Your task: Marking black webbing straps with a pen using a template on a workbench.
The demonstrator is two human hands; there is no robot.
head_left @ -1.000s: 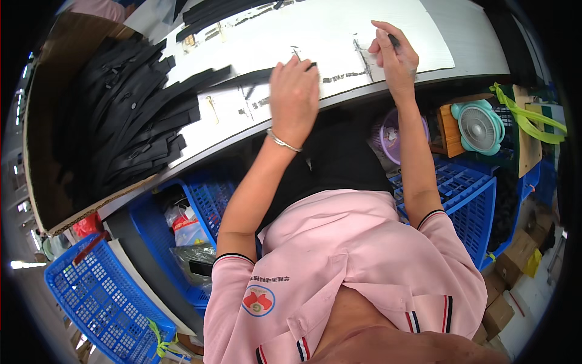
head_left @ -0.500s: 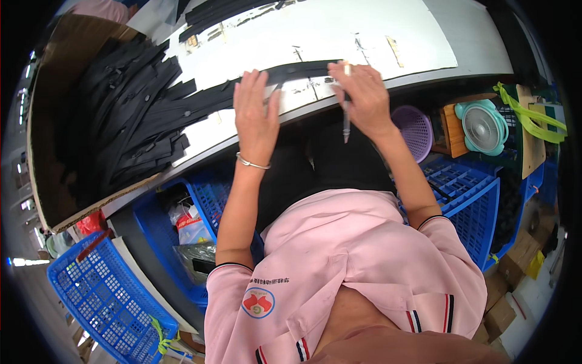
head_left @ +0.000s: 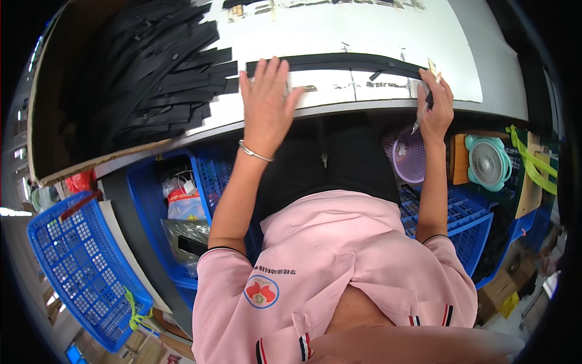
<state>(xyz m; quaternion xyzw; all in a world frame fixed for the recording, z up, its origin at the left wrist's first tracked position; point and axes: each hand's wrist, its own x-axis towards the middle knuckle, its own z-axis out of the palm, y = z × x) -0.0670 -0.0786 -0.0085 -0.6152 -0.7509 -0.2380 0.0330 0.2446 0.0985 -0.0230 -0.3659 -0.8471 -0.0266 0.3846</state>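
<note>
A long black fabric strip (head_left: 339, 61) lies stretched across the white board, with a small tab like a zipper pull hanging near its right part. Over its left end my left hand (head_left: 267, 103) rests flat, fingers extended, a bangle on the wrist. At the strip's right end is my right hand (head_left: 436, 112), fingers curled around a pen (head_left: 430, 100) whose tip points back toward me. The right fingertips touch the strip's end; whether they pinch it I cannot tell. Dark marks and lines show on the white board (head_left: 388, 94) below the strip.
On the left a cardboard box (head_left: 109, 162) holds a heap of similar black strips (head_left: 163, 73), spilling onto the board. Below the table edge stand blue baskets (head_left: 91, 267), a purple basket (head_left: 407, 159) and a small teal fan (head_left: 487, 164).
My right hand has moved right with the pen, and the strip now lies farther right, apart from the heap. My left hand has shifted slightly right. The whole view has also shifted.
</note>
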